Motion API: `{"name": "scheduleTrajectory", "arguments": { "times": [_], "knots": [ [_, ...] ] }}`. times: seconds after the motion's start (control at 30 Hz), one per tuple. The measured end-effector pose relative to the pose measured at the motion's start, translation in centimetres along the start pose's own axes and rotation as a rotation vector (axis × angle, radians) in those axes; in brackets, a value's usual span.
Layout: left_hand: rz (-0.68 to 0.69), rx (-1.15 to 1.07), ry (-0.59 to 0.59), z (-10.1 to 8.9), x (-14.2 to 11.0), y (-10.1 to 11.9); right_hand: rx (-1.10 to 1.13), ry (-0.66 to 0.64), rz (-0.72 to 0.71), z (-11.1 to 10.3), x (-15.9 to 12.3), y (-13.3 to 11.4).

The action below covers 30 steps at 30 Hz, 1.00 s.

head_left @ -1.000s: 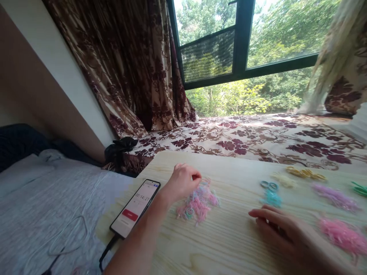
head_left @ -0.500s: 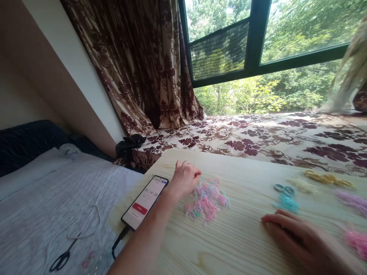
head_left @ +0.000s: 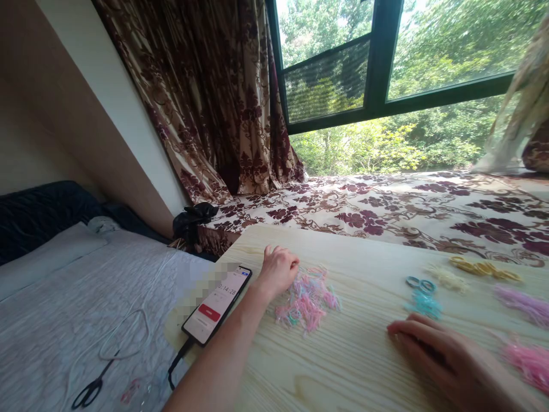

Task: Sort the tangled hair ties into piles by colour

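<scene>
Head camera first: where is the left hand (head_left: 278, 270)?

"At the upper left edge of the mixed pile of thin bands (head_left: 309, 300), pink, lilac and pale blue, lying loose on the pale wooden desk (head_left: 343, 372). Its fingers curl downward, with the back of the hand uppermost. The fingertips are partly hidden, so whether they grasp a band cannot be told."

And the right hand (head_left: 444, 350)?

"Low over the right part of the desk, well apart from the mixed pile. Its fingers are bent and close together, pointing left; whether anything sits between them cannot be told either."

What lies nearest to it?

"A teal cluster (head_left: 424, 306) just beyond its knuckles, with two teal rings (head_left: 420, 284) at the far side of that. Farther back are a cream cluster (head_left: 446, 278) and some yellow loops (head_left: 484, 268). Toward the right edge of view come a lilac cluster (head_left: 521, 303) and, nearer, a bright pink cluster (head_left: 529, 360)."

Anything beside the left forearm?

"A phone (head_left: 218, 309) with a timer on its screen, a black cable (head_left: 182, 353) at its near end. Beyond the desk's left edge, dark-handled scissors (head_left: 91, 390) lie on the bed (head_left: 43, 320)."
</scene>
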<state>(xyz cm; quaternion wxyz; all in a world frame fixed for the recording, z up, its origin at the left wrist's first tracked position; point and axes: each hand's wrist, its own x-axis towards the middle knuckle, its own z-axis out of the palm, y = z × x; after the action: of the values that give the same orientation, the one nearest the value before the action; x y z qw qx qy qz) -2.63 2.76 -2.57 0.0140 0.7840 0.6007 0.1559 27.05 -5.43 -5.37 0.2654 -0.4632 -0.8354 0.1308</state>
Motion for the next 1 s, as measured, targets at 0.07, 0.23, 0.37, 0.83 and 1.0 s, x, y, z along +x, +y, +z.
{"name": "scheduleTrajectory", "arguments": {
  "times": [0.07, 0.23, 0.37, 0.83, 1.0],
  "knots": [
    [-0.008, -0.003, -0.002, 0.13, 0.0, -0.03, 0.019, -0.013, 0.017, -0.07, -0.06, -0.12],
    [-0.016, -0.012, -0.011, 0.02, -0.05, 0.12, 0.043, -0.014, 0.043, -0.02, 0.03, -0.03],
    [-0.028, -0.012, -0.016, -0.17, -0.08, 0.35, 0.026, -0.006, 0.038, -0.05, 0.07, -0.07],
    [-0.021, 0.019, -0.028, 0.08, -0.15, 0.9, 0.039, -0.018, 0.054, -0.06, 0.02, -0.32],
    [-0.024, 0.002, -0.015, 0.01, -0.16, 0.72, 0.048, -0.018, 0.071, -0.15, 0.05, -0.45]
  ]
}}
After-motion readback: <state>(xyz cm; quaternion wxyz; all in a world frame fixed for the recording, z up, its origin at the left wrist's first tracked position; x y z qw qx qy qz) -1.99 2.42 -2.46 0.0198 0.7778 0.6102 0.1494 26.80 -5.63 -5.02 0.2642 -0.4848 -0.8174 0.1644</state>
